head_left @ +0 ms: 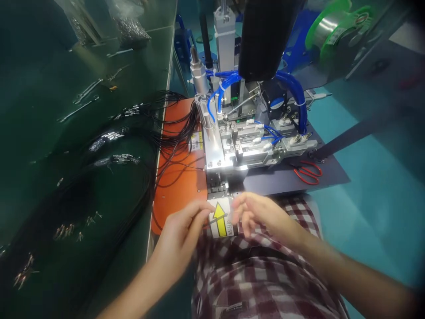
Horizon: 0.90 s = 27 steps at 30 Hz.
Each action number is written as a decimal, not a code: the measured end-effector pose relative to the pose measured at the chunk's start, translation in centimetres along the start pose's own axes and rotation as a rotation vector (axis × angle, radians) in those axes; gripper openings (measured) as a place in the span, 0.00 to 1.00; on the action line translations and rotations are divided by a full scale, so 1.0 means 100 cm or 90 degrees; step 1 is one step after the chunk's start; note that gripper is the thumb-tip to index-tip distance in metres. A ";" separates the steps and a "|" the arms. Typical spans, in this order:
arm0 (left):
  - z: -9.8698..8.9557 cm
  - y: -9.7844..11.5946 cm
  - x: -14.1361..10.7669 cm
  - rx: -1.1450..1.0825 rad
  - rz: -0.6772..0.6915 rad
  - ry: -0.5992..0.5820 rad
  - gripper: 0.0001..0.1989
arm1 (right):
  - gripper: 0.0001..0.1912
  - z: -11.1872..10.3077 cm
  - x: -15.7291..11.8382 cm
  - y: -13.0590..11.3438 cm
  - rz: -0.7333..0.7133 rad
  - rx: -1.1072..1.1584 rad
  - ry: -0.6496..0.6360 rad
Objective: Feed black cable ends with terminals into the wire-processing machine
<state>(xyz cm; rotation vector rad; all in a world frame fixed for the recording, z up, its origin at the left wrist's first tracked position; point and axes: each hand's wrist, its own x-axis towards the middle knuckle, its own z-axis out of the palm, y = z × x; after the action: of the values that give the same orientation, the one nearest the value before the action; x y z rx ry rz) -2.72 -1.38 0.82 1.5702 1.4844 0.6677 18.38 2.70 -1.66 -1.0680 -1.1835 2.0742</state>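
Note:
My left hand [184,228] is closed, thumb and forefinger pinching a thin dark cable [206,224] in front of the machine. Just right of it is my right hand [255,213], a little blurred, its fingers loosely curled and apart; I make out nothing held in it. Beneath and between both hands lies a white plate with a yellow arrow [219,223]. Beyond my fingertips stands the metal pneumatic machine [229,150], its front feed slot [217,179] close above the plate. Black cables [179,133] run across the orange panel [179,190] left of the machine.
The dark green table [109,212] at left bears cable bundles with shiny ends [109,135], loose wire pieces [64,231], wrenches [79,109] and bags of small metal parts [131,31]. Red-handled scissors [308,172] lie right; a green wire spool [332,29] stands behind.

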 end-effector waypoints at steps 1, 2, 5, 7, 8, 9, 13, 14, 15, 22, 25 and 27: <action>-0.001 -0.002 0.001 -0.010 -0.002 0.011 0.11 | 0.21 0.002 -0.001 0.000 -0.002 0.001 0.002; -0.001 -0.002 0.002 -0.020 -0.006 0.009 0.11 | 0.19 0.004 -0.001 0.000 -0.006 0.002 0.010; 0.000 0.007 0.004 -0.032 -0.026 -0.036 0.12 | 0.10 0.013 -0.003 -0.006 -0.027 -0.013 0.066; 0.003 0.017 0.007 -0.010 -0.031 -0.062 0.10 | 0.09 0.016 -0.002 -0.012 -0.045 -0.038 0.103; 0.004 0.022 0.009 -0.004 -0.028 -0.065 0.10 | 0.09 0.017 -0.002 -0.014 -0.051 -0.052 0.118; 0.006 0.027 0.012 -0.009 -0.025 -0.062 0.10 | 0.09 0.016 -0.001 -0.016 -0.055 -0.059 0.129; 0.011 0.033 0.030 -0.186 -0.073 -0.051 0.09 | 0.11 0.006 0.005 -0.013 -0.064 -0.026 0.116; 0.012 0.031 0.034 -0.240 -0.102 -0.060 0.09 | 0.12 0.003 0.007 -0.011 -0.068 -0.016 0.113; 0.012 0.030 0.037 -0.284 -0.129 -0.072 0.09 | 0.13 0.000 0.009 -0.008 -0.073 -0.015 0.115; 0.012 0.016 0.044 -0.388 -0.181 -0.098 0.11 | 0.09 0.003 0.018 -0.004 -0.064 -0.009 0.138; 0.012 0.014 0.044 -0.412 -0.186 -0.105 0.09 | 0.08 0.008 0.021 -0.006 -0.056 0.017 0.136; 0.013 0.013 0.044 -0.434 -0.190 -0.111 0.07 | 0.07 0.011 0.023 -0.005 -0.056 0.007 0.141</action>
<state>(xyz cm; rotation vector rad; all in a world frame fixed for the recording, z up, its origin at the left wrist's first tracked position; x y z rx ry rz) -0.31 2.70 0.52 0.8435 1.1553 0.7360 16.28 4.11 -1.77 -1.1834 -1.0879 1.8401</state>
